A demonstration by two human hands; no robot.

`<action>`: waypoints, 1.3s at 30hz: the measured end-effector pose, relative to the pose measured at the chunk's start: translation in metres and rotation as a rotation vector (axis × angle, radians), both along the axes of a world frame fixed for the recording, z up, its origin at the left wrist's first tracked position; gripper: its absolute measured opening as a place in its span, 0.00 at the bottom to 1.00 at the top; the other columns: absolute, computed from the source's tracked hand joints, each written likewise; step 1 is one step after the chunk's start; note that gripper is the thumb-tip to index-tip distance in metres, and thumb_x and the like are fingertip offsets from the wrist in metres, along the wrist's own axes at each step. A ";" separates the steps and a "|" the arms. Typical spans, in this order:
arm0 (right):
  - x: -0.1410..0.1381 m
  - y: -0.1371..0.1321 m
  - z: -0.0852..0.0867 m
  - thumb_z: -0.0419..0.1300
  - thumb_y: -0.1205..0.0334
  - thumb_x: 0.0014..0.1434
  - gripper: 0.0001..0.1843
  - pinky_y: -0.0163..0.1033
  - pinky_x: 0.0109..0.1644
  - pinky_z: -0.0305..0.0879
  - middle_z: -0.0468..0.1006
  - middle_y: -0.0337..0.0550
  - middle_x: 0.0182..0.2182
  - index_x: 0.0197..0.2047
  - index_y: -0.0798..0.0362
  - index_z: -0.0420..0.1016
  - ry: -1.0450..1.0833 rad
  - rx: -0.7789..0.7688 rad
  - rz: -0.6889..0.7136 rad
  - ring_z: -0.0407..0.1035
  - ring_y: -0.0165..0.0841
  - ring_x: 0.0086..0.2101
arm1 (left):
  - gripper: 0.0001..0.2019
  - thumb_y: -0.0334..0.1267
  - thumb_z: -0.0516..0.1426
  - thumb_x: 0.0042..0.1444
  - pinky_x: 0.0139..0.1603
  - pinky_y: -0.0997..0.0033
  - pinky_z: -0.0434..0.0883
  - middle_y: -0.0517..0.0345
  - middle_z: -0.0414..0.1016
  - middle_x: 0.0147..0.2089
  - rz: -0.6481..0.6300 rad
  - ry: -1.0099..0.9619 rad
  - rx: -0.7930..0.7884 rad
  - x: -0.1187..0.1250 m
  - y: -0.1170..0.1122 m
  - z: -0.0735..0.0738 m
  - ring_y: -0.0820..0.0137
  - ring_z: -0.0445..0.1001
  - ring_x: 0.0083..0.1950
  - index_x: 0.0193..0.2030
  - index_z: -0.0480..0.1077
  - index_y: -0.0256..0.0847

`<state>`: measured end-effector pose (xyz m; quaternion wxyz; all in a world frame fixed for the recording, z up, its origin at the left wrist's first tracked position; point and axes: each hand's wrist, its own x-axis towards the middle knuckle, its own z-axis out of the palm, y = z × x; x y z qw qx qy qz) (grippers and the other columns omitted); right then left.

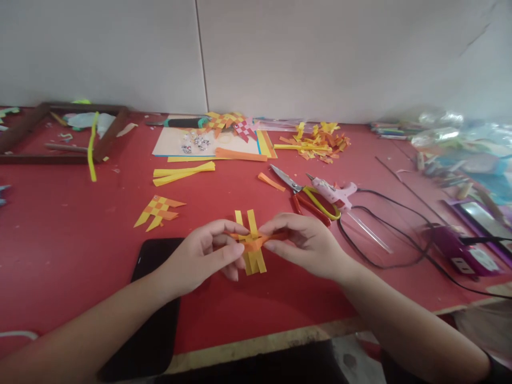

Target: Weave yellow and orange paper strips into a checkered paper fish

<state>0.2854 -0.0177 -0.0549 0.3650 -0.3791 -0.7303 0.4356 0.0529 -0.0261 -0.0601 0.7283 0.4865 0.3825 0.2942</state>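
My left hand (202, 253) and my right hand (306, 241) meet over the red table (80, 240) near its front edge. Between them is a small weave of yellow and orange paper strips (252, 246). The left fingers pinch its left side. With thumb and fingers, the right hand pinches an orange strip running across the yellow ones. Yellow strip ends stick out above and below the fingers.
A woven yellow-orange paper fish (158, 210) lies at left, loose yellow strips (182, 173) behind it. Scissors (306, 194) and a pink glue gun (334, 191) with its cable lie at right. A black phone (154, 298) is under my left forearm. Paper scraps (320, 140) are heaped at the back.
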 end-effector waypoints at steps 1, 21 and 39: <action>0.000 -0.001 -0.001 0.63 0.67 0.59 0.09 0.34 0.40 0.77 0.82 0.44 0.38 0.45 0.52 0.78 -0.032 0.075 0.004 0.78 0.30 0.36 | 0.13 0.43 0.61 0.58 0.31 0.71 0.76 0.58 0.79 0.29 -0.022 -0.022 -0.042 0.000 0.000 0.000 0.72 0.78 0.26 0.46 0.70 0.38; 0.004 0.008 -0.010 0.61 0.71 0.60 0.09 0.31 0.40 0.76 0.83 0.42 0.37 0.39 0.50 0.82 -0.208 0.498 0.031 0.78 0.28 0.35 | 0.06 0.38 0.63 0.55 0.39 0.77 0.75 0.57 0.83 0.39 0.079 0.447 0.742 -0.016 0.008 0.013 0.70 0.80 0.38 0.38 0.79 0.40; 0.009 0.016 -0.015 0.60 0.70 0.61 0.08 0.44 0.46 0.72 0.82 0.43 0.37 0.43 0.51 0.78 -0.383 0.606 0.167 0.75 0.33 0.39 | 0.10 0.32 0.53 0.64 0.41 0.62 0.67 0.54 0.78 0.38 -0.116 0.740 1.046 -0.013 0.002 -0.008 0.64 0.69 0.39 0.45 0.75 0.39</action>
